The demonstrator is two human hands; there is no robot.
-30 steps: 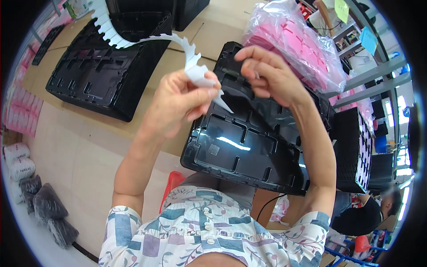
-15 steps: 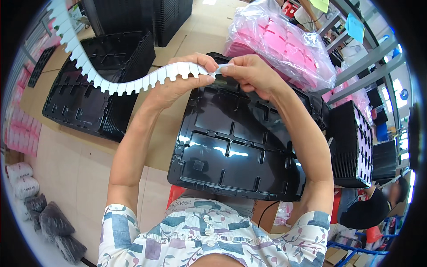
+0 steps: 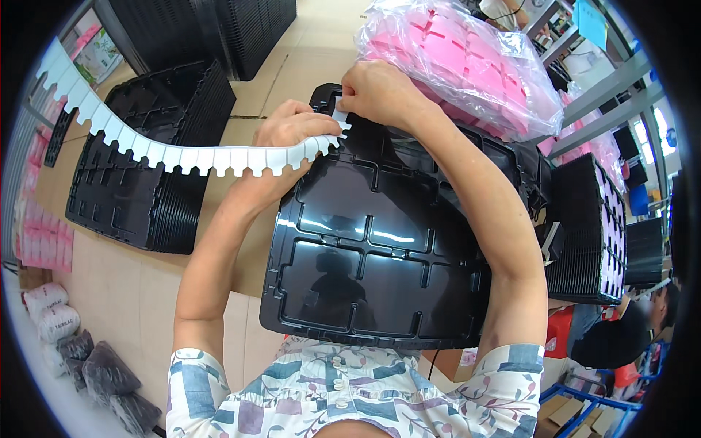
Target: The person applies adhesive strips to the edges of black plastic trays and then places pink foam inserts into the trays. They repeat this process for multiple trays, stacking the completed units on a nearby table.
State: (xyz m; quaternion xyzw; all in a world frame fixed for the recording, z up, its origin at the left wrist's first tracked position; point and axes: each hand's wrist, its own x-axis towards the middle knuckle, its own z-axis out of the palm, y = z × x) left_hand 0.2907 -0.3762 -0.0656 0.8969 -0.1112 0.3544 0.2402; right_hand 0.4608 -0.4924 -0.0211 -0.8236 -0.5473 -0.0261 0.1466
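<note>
My left hand (image 3: 286,139) is closed around a long white strip (image 3: 197,158) with a row of small notched tabs along one edge. The strip ends just past my fingers and curves away to the upper left. My right hand (image 3: 383,93) pinches a small white piece (image 3: 339,109) at the far left corner of a glossy black plastic tray (image 3: 328,212). Whether that piece still joins the strip, I cannot tell. The tray has moulded compartments and lies in front of me, with both hands over its far left part.
Stacked black trays stand at the left (image 3: 117,175) and farther back (image 3: 255,36). Pink moulded sheets in clear plastic (image 3: 467,62) lie beyond the tray. Another black stack (image 3: 584,255) is at the right, near a grey metal frame (image 3: 599,120). A person in dark clothing (image 3: 613,339) is at the lower right.
My right hand has moved away from my left, carrying the white piece to the tray's far left corner. My left hand has come slightly nearer and left, with the strip still in it.
</note>
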